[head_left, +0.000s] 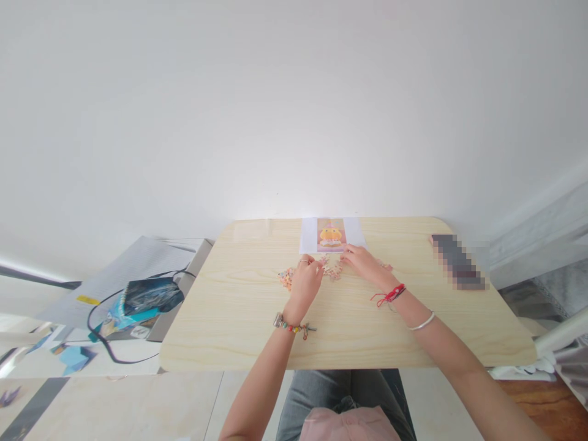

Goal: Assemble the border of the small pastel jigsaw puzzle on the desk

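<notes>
Several small pink and orange puzzle pieces lie in a loose cluster on a light wooden table. My left hand rests among them, its fingers curled onto a piece; whether it grips that piece I cannot tell. My right hand lies flat, fingertips touching pieces near the middle of the cluster. Just beyond the hands lies a printed picture of a yellow cartoon figure on white paper.
A pixelated dark flat object lies at the table's right side. Left of the table sits a grey board with colourful booklets and a black cable. A white wall stands behind the table.
</notes>
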`<state>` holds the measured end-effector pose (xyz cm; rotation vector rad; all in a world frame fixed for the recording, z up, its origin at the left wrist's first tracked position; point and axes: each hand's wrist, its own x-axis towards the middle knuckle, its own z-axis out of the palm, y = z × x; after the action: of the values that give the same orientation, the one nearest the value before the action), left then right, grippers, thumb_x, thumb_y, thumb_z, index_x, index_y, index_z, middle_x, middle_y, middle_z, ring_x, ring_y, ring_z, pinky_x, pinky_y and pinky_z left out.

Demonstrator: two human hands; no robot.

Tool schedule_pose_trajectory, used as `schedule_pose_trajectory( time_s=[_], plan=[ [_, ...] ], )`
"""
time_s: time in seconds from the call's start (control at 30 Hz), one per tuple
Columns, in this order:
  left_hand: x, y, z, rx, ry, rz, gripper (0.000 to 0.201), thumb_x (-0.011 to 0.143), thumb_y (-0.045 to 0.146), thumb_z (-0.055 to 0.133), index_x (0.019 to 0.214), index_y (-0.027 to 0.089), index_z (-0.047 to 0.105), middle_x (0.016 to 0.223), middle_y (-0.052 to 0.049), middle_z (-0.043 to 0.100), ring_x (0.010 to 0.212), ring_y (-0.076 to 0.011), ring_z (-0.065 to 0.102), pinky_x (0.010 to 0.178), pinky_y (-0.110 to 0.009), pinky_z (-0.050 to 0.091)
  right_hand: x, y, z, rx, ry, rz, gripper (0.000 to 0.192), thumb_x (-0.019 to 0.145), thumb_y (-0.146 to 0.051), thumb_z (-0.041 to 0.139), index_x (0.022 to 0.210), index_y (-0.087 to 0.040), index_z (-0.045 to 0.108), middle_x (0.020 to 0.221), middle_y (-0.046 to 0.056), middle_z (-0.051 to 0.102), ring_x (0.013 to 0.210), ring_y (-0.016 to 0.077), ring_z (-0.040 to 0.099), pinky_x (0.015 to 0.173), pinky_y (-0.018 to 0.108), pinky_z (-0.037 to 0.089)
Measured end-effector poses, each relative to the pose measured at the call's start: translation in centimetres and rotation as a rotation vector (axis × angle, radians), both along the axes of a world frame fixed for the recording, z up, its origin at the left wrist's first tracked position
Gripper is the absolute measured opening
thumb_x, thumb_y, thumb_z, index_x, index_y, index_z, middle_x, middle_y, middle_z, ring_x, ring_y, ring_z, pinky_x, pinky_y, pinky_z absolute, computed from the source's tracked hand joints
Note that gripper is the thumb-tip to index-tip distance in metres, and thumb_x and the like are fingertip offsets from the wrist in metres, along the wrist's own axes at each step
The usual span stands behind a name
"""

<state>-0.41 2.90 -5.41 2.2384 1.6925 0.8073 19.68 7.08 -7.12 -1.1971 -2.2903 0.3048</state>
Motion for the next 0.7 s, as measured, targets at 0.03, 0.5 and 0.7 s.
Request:
schedule_pose_trajectory(
  time_s=[0.03,0.5,0.7],
  plan=[
    [0.3,0.1,-0.1,0.008,-0.011,-0.003,0.012,0.076,0.013,0.056,0.081,0.016,0.065,0.084,-0.005,0.051,0.077,-0.0168,0.054,0.071,-0.031,0.047,0.1,-0.1,0.1,0.001,0.015,-0.017,0.020,0.085,-0.021,0.047,0.079,-0.019,0.066,0.081,0.005,0.059,0.075,0.0165,0.055,0.073,0.031,0.043],
    [5.8,-1.9,0.3,0.292,-0.229,0.068,0.014,0.083,0.030,0.054,0.083,0.020,0.064,0.087,-0.004,0.051,0.074,-0.0124,0.051,0.065,-0.025,0.044,-2.2,-6.4,3.0,-0.349,0.854,-0.479,0.027,0.074,-0.039,0.054,0.073,-0.014,0.066,0.063,0.002,0.061,0.059,0.0146,0.052,0.054,0.025,0.038],
    [5.6,-2.2,0.7,0.341,-0.187,0.050,0.014,0.084,0.027,0.052,0.083,0.020,0.064,0.085,-0.004,0.051,0.073,-0.0120,0.051,0.064,-0.024,0.043,-2.5,-6.7,2.7,-0.356,0.907,-0.512,0.028,0.074,-0.040,0.054,0.076,-0.014,0.066,0.063,0.002,0.060,0.060,0.0137,0.050,0.054,0.024,0.038]
  ],
)
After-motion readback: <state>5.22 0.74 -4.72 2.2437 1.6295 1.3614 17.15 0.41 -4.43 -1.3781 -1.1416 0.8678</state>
